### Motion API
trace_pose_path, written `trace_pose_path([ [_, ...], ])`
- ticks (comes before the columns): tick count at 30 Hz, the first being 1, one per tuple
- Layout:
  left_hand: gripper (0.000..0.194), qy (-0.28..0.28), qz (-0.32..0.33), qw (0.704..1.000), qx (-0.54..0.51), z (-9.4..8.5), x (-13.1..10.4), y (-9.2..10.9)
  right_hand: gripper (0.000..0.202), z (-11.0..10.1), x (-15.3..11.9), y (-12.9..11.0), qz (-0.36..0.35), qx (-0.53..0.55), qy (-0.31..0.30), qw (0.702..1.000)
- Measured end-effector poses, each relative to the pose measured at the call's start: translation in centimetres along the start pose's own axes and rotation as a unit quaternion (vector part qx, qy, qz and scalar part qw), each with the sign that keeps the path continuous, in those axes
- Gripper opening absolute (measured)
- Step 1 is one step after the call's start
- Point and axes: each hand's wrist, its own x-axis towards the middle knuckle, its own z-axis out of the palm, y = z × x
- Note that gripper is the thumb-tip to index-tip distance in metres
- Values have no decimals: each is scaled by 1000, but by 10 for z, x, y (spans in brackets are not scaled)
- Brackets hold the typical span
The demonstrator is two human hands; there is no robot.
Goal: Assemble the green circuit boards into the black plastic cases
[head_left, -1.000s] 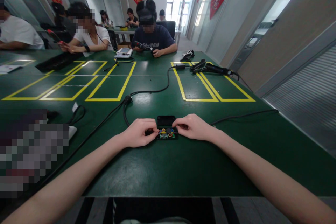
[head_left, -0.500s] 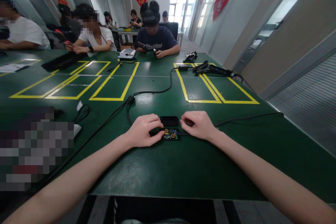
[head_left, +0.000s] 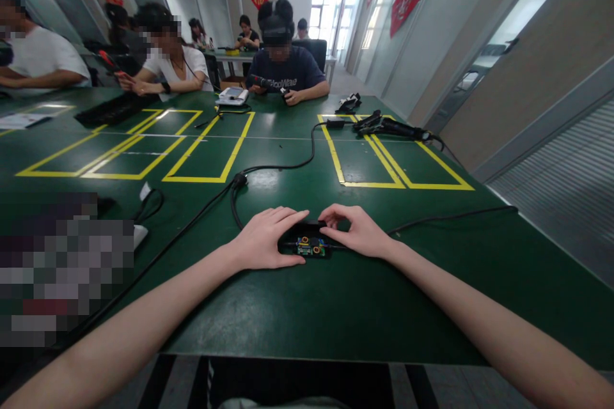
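Note:
A small circuit board [head_left: 311, 246] with two ring-shaped coils lies in a black tray-like case half on the green table [head_left: 330, 307]. Around its left end is my left hand [head_left: 266, 238], thumb and fingers spread apart. Behind the board a black cover [head_left: 313, 226] is partly hidden by my hands. My right hand [head_left: 352, 227] has its thumb and index finger at the right end of the cover, curled round it. A black cable [head_left: 340, 246] runs from the board's right end under my right hand.
Black cables [head_left: 192, 216] cross the table on the left and meet at a plug [head_left: 239, 181]. Yellow tape rectangles mark the far side. A black tool-like device [head_left: 398, 128] lies back right. A person [head_left: 285, 70] sits opposite, others further left. A blurred object [head_left: 71, 275] is at left.
My left hand's thumb and fingers have spread wider. My right hand has moved slightly left onto the cover, and the cover has come closer to the board.

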Motion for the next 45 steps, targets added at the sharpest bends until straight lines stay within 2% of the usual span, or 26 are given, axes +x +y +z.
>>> trace_pose_path([
  [4, 81, 4, 9, 1000, -18, -1, -1, 1, 24, 2, 0, -3, 44, 84, 22, 995],
  [8, 82, 14, 21, 999, -28, -2, 0, 2, 28, 2, -1, -3, 80, 117, 38, 989],
  [12, 82, 21, 29, 999, -34, -2, 0, 2, 26, 3, -1, -2, 66, 117, 50, 990],
  [16, 79, 18, 30, 998, -45, -2, 0, 2, 23, 2, -1, -2, 42, 115, 31, 992],
  [21, 69, 18, 33, 997, -63, -3, 0, 3, 15, -3, -1, -6, -10, 89, -6, 996],
  [26, 32, 19, 53, 996, -74, -3, 1, 4, 13, -2, -2, -8, -73, 62, -21, 995],
  [28, 26, 22, 59, 996, -68, -2, 1, 4, 9, -1, -3, -9, -86, 45, -29, 995],
  [33, 26, 24, 60, 996, -61, -1, 0, 5, 5, 1, -5, -10, -125, -33, -30, 991],
  [37, 21, 13, 67, 995, -67, -3, 2, 8, 5, 2, -5, -13, -174, -117, -19, 977],
  [41, 26, 10, 79, 993, -86, -4, 4, 10, 13, 2, -4, -17, -240, -190, 11, 952],
  [45, 28, 26, 80, 992, -93, -4, 6, 12, 31, 2, -3, -22, -278, -210, 36, 937],
])
